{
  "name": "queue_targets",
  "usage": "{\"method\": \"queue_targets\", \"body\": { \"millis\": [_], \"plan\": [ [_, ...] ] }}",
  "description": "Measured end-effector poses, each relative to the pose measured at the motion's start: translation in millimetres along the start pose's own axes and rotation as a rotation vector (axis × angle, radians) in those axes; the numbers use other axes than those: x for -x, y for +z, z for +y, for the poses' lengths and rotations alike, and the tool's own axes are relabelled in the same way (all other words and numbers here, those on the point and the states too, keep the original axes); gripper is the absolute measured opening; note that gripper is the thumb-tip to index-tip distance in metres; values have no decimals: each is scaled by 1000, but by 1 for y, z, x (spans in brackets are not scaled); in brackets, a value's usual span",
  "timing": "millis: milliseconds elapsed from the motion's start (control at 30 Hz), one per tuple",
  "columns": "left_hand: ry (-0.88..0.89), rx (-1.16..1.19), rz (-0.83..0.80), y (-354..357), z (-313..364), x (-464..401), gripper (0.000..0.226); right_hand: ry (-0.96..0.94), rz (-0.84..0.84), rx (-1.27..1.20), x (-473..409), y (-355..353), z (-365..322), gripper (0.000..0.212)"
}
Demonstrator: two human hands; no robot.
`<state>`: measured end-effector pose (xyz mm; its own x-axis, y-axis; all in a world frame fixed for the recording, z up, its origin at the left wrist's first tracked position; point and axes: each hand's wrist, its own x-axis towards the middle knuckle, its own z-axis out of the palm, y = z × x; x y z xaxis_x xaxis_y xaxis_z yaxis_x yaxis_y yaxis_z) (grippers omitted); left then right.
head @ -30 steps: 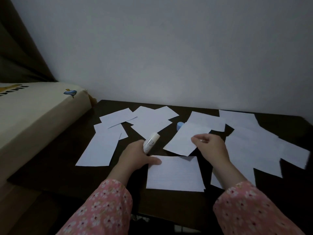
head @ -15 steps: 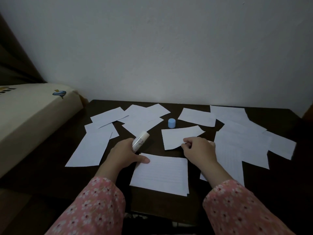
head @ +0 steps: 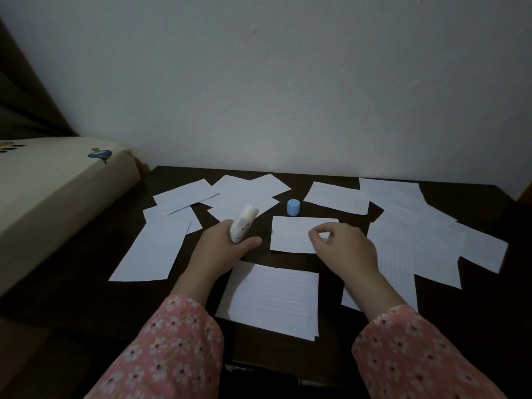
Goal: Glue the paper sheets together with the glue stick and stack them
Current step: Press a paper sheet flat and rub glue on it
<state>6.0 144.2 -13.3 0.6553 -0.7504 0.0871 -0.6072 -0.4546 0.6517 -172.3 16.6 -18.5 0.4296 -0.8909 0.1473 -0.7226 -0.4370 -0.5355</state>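
A person's left hand (head: 221, 246) grips the uncapped glue stick (head: 243, 226), tip pointing away; the right hand (head: 342, 249), fingers loosely curled and holding nothing, hovers over a loose sheet (head: 290, 234) lying crosswise just right of the stick, beyond the near stack (head: 270, 298).

No wording can be read anywhere; the glue stick (head: 243, 226) carries dark marks too blurred to make out; the cream bed cover (head: 51, 197) shows a small blue motif and black marks, illegible.

sheets (head: 299, 234): matt paper | table (head: 489, 306): dark, maybe wood | cap (head: 293, 207): smooth plastic
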Motion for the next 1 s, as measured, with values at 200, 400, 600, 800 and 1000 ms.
{"method": "queue_targets", "body": {
  "millis": [200, 400, 600, 800, 1000],
  "plan": [
    [165, -166, -11, 36, 27, -7, 25, -11, -69, 301, -8, -3, 32, 39],
    [178, -227, -30, 44, 29, -18, 11, -113, -158, 153, -8, -1, 38, 29],
    [64, -142, -97, 26, 12, -25, 27, -215, -266, 86, -8, -4, 47, 25],
    [89, 107, -10, 30, 31, -16, 35, -206, -318, 113, -7, 0, 52, 44],
    [19, 453, -205, 38, 41, -17, 67, -188, -324, 123, -9, 3, 54, 43]
  ]
}}
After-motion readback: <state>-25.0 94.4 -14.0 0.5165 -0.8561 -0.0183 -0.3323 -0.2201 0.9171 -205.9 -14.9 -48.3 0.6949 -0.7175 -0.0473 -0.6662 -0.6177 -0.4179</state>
